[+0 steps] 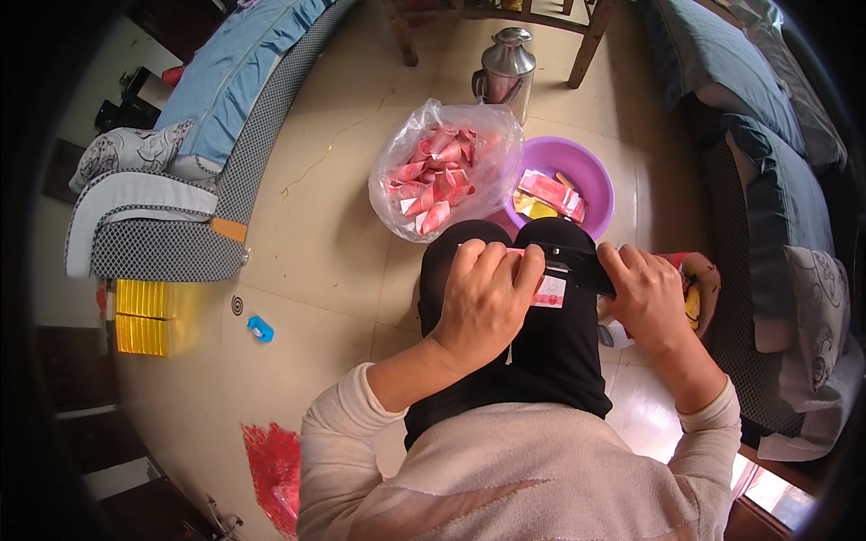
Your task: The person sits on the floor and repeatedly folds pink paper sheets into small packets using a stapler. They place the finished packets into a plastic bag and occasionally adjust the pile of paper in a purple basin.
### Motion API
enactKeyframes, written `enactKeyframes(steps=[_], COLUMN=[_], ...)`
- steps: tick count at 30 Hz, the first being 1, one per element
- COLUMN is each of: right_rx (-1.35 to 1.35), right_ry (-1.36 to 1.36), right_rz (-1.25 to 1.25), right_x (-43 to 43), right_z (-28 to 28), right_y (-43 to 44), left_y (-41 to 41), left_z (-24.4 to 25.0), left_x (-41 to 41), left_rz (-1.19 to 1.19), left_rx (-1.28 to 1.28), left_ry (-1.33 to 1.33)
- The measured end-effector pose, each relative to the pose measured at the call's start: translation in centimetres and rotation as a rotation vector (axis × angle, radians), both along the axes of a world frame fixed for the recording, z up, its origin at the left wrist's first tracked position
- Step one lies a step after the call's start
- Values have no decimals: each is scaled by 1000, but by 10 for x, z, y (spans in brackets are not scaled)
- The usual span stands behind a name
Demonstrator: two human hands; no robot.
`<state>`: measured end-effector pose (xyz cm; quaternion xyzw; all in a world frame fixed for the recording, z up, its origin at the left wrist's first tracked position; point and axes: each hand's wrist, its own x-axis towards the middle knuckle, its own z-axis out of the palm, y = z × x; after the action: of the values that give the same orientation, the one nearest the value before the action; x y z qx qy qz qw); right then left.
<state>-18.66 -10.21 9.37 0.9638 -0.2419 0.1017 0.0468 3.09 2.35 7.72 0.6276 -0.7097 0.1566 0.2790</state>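
Note:
Above my lap, my left hand (488, 291) grips a pink printed paper (549, 292), whose lower part shows past the fingers. My right hand (639, 284) holds a black stapler-like tool (568, 260) that reaches left to the paper; its exact kind is unclear. Beyond my knees a clear plastic bag (399, 128) stands wide, filled with rolled pink paper cones (440, 182). Touching its right side, a purple plastic basin (599, 182) holds stacked pink papers (551, 193) and yellow pieces (538, 208). My fingers hide part of the paper and of the tool.
A metal thermos jug (511, 67) stands behind the bag, near a wooden table's leg (588, 51). Sofas flank me left (169, 247) and right (778, 270). An open red box (707, 291) is beside my right knee. Yellow stacks (142, 318), a blue item (260, 328) and red plastic (274, 473) lie left.

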Motion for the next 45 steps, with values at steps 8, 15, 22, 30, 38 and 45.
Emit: enactKeyframes(steps=[8,15,22,30,38,45], right_rx=[105,215,384,452,318,328], right_ry=[-220,-253,122,-89,-98,-116], right_rz=[-195,-95,120,109,91,82], right_x=[24,-17,-77,-35,39,31], right_z=[-13,-28,-72,-54,-46,-40], right_y=[-3,22,102,60,23,21], left_y=[-12,-67,-66,10,8,3], left_z=[-3,-35,-58,-64,-67,-66], left_x=[24,99,121,17,17,18], left_rz=[2,366,252,-70,-10,-65], left_rx=[36,-45,-21,422,354,370], left_ry=[-47,32,614,240,226,271])
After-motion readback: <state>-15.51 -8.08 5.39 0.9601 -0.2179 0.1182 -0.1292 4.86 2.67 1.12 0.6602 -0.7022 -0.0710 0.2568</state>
